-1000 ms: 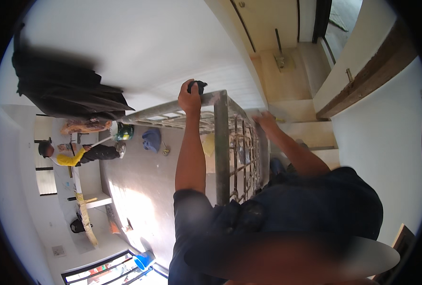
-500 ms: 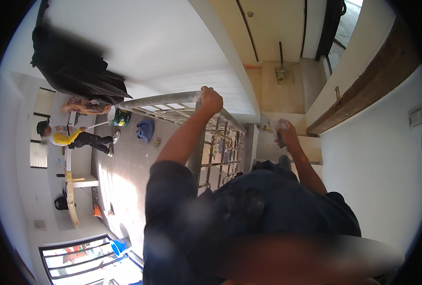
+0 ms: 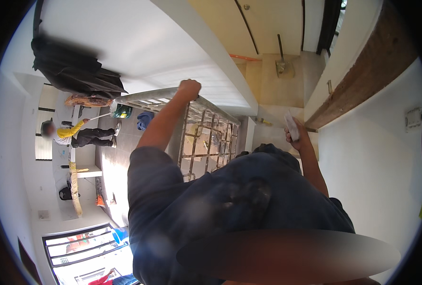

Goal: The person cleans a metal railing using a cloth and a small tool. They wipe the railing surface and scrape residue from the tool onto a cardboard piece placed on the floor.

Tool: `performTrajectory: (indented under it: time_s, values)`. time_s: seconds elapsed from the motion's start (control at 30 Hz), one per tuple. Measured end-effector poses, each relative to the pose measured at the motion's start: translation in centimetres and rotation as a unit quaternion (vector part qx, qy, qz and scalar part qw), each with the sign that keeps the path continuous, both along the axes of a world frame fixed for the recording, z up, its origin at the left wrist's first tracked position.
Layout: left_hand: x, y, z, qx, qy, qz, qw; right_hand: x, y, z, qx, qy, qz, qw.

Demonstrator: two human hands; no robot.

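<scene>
My left hand (image 3: 190,89) is wrapped round the top rail of a metal railing (image 3: 161,95), close to its corner. Below that rail hangs a grid of rusty, paint-spattered bars (image 3: 211,142). Out to the right, my right hand (image 3: 294,137) grips a flat, pale block (image 3: 291,125), held tilted with its broad face showing; its exact kind I cannot make out. The block is apart from the white wall and the wooden edge beside it.
A brown wooden beam (image 3: 358,71) edges an opening at right. A tool with a dark handle (image 3: 280,66) lies on the pale landing ahead. Black cloth (image 3: 71,66) hangs at left. Below, a person in yellow sleeves (image 3: 71,132) holds a pole by a green bucket (image 3: 121,110).
My view and body have shifted, and the railing appears further left. My left hand stays on the rail. The block in my right hand has come up and turned its broad face into view.
</scene>
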State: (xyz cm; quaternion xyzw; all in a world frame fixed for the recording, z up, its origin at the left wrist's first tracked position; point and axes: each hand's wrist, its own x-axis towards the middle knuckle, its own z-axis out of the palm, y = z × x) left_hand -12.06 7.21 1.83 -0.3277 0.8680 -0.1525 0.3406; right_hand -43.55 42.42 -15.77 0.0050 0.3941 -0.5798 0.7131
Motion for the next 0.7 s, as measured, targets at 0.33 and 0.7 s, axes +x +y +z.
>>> performTrajectory:
  time_s: [0.33,0.7]
  values:
    - [0.9,0.6,-1.6,-0.028,0.004,-0.048,0.998,-1.3,-3.4,5.8,-0.299,-0.258,0.098,0.914]
    - [1.1,1.8,-1.6,-0.065,0.068,-0.067,0.993,0.2,-4.3,5.0,-0.149,-0.076,0.160,0.973]
